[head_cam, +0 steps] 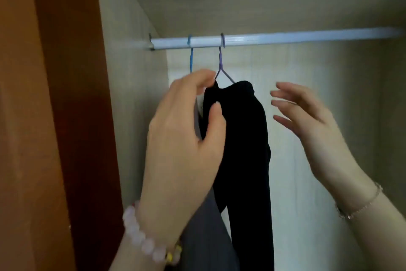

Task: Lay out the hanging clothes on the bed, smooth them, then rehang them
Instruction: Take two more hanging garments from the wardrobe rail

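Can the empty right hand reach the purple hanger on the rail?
Probably yes. The right hand is open and holds nothing, and nothing stands between it and the purple hanger's bare neck; the left hand grips the black garment on the far side.

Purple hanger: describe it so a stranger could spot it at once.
Find the pale rail overhead. Near its left end hang two hangers. The purple hanger is the right-hand one, carrying the black garment; the blue hanger is left of it.
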The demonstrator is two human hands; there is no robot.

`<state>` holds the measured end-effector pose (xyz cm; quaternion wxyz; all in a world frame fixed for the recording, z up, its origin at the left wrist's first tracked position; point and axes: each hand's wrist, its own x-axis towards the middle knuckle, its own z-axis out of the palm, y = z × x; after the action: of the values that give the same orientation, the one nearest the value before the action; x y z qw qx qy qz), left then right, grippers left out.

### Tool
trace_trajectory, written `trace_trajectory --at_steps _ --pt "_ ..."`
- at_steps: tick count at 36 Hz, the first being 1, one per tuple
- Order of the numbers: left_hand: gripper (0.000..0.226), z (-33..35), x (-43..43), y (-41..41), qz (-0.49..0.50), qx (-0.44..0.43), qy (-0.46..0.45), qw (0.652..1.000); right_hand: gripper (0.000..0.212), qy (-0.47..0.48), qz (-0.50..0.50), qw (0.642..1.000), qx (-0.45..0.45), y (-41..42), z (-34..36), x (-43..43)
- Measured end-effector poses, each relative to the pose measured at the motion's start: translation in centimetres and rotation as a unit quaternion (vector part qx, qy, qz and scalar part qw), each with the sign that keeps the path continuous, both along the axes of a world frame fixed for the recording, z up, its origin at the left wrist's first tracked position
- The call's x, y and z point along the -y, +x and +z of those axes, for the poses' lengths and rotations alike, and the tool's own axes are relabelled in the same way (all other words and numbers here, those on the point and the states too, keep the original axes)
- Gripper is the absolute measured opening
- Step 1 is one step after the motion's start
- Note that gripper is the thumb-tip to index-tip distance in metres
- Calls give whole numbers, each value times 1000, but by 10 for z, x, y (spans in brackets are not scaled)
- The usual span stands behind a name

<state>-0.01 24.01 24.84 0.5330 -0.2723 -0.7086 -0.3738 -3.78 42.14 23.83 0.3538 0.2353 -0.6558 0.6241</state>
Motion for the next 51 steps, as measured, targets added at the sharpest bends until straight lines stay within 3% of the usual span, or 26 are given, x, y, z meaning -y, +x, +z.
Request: trace_trajectory --at_steps 3,9,12,15,18,22,25,29,34,35,41,46,50,51 --pt "44 32 -4 -16 52 54 9 997 46 47 10 998 36 -16 42 13" --pt "57 73 6 -71 114 292 -13 949 69 159 -29 977 137 -59 81 34" --pt "49 72 12 -91 50 394 26 917 73 173 -76 970 154 -76 86 38" --pt "35 63 16 -104 -75 458 122 877 65 181 -55 958 214 -90 84 38" --pt "11 57 18 -114 -141 468 184 853 28 144 8 959 243 -100 79 35" --pt "19 57 19 -132 -188 438 233 848 15 40 71 961 265 -105 74 32" --pt "30 60 17 -145 -204 429 255 842 14 6 76 961 267 -108 77 29" --pt "17 75 18 -154 -192 422 237 854 14 24 49 964 261 -115 91 23" --pt "76 102 22 -190 -204 425 207 857 15 90 -4 966 243 -129 122 25" --pt "80 107 20 -188 -205 424 199 860 13 104 -14 964 245 -132 128 25" --pt "7 129 9 -170 -226 378 187 878 16 126 5 951 284 -140 145 20" --pt "9 129 7 -179 -235 380 195 873 19 112 58 941 313 -140 132 12" --pt "46 98 13 -193 -230 432 192 851 18 116 51 934 335 -145 103 4" --pt "45 85 11 -194 -223 455 203 838 16 117 47 933 337 -145 94 2"
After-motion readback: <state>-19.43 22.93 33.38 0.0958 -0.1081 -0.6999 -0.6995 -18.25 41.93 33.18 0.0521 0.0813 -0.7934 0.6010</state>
